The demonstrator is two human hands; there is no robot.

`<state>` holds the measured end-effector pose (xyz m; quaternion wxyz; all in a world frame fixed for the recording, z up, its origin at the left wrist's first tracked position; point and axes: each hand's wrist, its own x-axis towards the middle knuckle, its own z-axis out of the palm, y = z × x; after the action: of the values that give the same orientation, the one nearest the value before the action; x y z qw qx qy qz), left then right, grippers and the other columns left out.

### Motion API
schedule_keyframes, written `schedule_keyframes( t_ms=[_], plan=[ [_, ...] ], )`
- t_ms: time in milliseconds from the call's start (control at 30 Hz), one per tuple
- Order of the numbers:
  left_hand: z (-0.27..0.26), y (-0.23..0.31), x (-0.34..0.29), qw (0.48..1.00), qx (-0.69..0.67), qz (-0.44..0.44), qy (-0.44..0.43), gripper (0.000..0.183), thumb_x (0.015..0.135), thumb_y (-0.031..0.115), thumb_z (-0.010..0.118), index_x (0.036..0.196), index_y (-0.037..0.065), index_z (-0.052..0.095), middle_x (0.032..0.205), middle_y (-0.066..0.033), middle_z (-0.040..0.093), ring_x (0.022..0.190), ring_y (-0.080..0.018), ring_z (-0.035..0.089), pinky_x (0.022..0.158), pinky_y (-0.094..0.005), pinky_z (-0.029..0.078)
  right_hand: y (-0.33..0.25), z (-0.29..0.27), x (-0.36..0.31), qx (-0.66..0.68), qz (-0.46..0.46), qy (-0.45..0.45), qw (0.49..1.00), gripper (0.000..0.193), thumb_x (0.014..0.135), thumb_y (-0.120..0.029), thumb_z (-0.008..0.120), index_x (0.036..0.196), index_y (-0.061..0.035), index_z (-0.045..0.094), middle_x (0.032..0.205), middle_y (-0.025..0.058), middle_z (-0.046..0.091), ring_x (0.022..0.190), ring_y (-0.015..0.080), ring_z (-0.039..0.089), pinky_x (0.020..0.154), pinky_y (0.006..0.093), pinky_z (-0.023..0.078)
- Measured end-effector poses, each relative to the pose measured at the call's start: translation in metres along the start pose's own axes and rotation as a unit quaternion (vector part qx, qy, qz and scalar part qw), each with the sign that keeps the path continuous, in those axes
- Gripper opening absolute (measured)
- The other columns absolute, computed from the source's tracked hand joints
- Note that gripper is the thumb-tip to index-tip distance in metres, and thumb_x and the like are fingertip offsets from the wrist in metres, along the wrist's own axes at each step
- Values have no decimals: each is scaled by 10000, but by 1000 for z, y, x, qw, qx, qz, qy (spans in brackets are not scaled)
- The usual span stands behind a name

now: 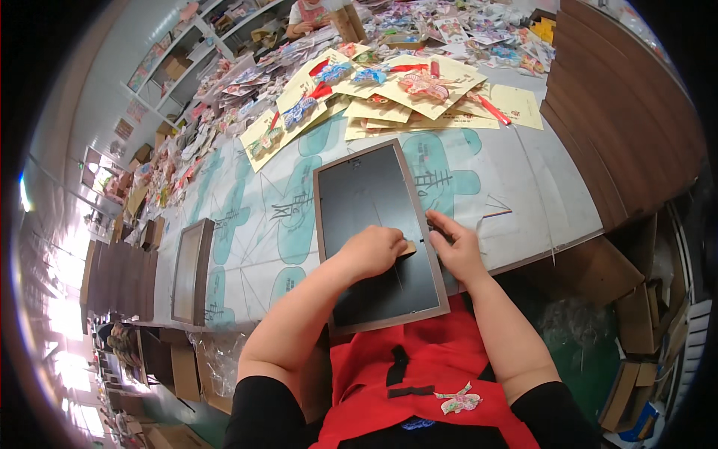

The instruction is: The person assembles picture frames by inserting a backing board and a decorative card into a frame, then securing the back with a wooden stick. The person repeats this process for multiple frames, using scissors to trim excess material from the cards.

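A brown picture frame point(321, 217) with a dark backing panel point(366, 187) lies in front of me, its near end at the table's edge by my red apron. My left hand point(372, 251) is closed around a small tan block point(408, 248), held low over the backing panel; I cannot tell whether it touches. At the frame's right side is my right hand point(458, 247), its thumb and forefinger apart next to the frame edge. Small dark tabs show along the frame's inner edges.
Cream cards point(374, 111) with colourful butterfly-like ornaments and red tassels lie beyond the frame. Another frame point(192, 273) rests at left. Stacked brown frames stand at right point(621, 112) and far left point(120, 280). Behind are heaped packets point(247, 93) and a person point(308, 16).
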<state>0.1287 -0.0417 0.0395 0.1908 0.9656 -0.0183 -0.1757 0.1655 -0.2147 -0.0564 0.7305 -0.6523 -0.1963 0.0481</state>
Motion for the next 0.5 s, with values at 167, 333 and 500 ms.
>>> schedule_keyframes(
  t_ms=[167,333,500],
  plan=[
    [0,12,3,999,36,-36,8,293,901,264,469,903,29,642,868,-235,630,866,-411,597,773,-476,472,2,1,0,-91,-52,-3,994,329,808,-53,601,1134,-16,617,1065,190,638,965,264,627,840,308,475],
    [2,11,8,999,40,-14,4,293,902,259,466,894,23,639,867,-235,632,862,-415,596,773,-483,471,3,3,0,-113,-106,4,988,298,816,-41,574,1108,-19,632,1075,187,638,984,276,622,850,328,482],
    [7,13,12,1000,24,-13,10,278,888,226,477,870,1,638,856,-238,634,851,-411,602,763,-478,476,4,6,-1,-134,-111,22,984,279,823,-24,547,1086,-18,639,1089,183,635,982,287,619,831,330,492]
  ],
)
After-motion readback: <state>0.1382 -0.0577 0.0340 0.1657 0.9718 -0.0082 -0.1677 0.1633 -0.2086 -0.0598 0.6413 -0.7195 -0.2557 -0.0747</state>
